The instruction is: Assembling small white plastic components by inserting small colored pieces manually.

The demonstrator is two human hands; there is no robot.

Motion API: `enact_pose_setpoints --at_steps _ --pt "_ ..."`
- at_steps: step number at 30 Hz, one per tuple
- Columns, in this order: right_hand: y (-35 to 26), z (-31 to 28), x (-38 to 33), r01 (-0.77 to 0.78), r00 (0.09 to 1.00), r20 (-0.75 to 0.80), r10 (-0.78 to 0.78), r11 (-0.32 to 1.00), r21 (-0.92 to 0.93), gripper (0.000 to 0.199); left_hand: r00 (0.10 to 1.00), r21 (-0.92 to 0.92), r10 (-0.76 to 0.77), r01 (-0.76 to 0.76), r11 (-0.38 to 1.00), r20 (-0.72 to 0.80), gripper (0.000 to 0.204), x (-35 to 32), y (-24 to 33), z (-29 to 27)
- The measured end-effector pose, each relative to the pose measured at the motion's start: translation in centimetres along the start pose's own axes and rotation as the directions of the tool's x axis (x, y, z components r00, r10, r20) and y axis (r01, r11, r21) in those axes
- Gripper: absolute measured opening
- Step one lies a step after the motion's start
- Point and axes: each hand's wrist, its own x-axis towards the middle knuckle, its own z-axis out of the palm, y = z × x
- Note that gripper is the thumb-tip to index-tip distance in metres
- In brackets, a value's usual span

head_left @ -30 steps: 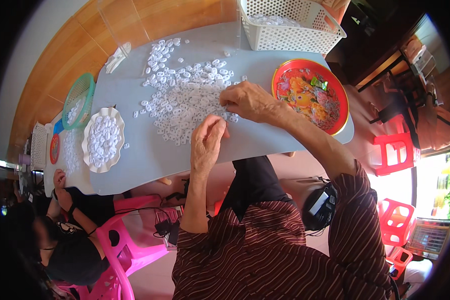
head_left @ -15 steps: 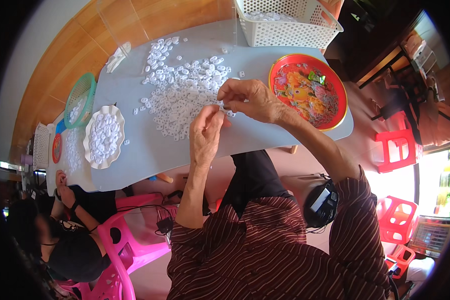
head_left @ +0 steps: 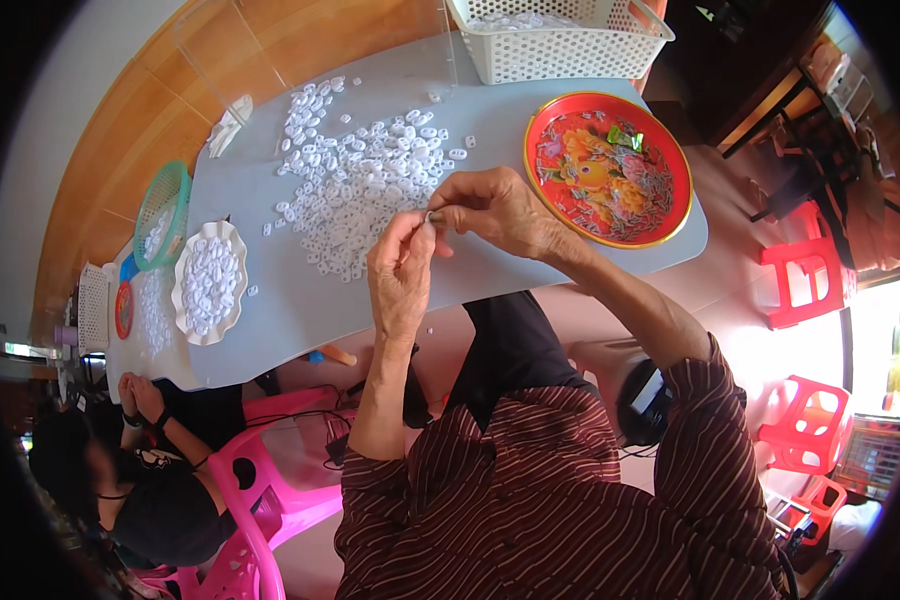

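Note:
My left hand (head_left: 402, 272) and my right hand (head_left: 495, 208) meet fingertip to fingertip above the grey table (head_left: 530, 255). Both pinch one small white plastic piece (head_left: 433, 217) between thumbs and forefingers. Just beyond my fingers lies a spread pile of small white plastic pieces (head_left: 355, 185). A red round tray (head_left: 607, 167) with small parts in it sits to the right of my right hand.
A white mesh basket (head_left: 555, 40) stands at the table's far edge. At the left are a white scalloped dish of white pieces (head_left: 210, 283) and a green basket (head_left: 160, 215). Another person (head_left: 130, 480) sits on a pink chair lower left. Red stools (head_left: 800, 280) stand at right.
Both hands have lifted off the pile and come together nearer to me, pinching a small piece between them.

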Motion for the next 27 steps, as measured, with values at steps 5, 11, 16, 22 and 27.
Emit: enact_pose_setpoints --at_steps 5,11,16,22,27 --pt "-0.7 -0.2 -0.3 0.049 0.998 -0.046 -0.051 0.998 -0.050 0.007 0.958 -0.596 -0.251 0.283 0.751 0.139 0.024 0.4 -0.6 0.2" --pt "-0.6 -0.6 -0.8 0.170 0.985 -0.008 -0.172 0.981 -0.097 0.008 0.878 -0.746 -0.250 0.479 0.462 0.409 0.024 0.8 -1.4 0.1" --pt "-0.8 -0.4 -1.4 0.201 0.979 -0.025 -0.202 0.978 -0.061 0.009 0.870 -0.797 -0.193 0.494 0.348 0.455 0.020 0.5 -1.7 0.1" --pt "0.1 0.3 -1.9 -0.009 0.998 -0.059 0.029 0.944 0.329 0.015 0.965 -0.709 -0.161 0.261 0.655 0.207 0.015 0.4 -1.1 0.7" --pt "-0.5 1.1 -1.8 0.003 0.996 -0.088 0.014 0.981 0.194 0.010 0.991 -0.475 -0.137 0.125 0.871 0.010 0.018 -0.6 -0.9 0.8"
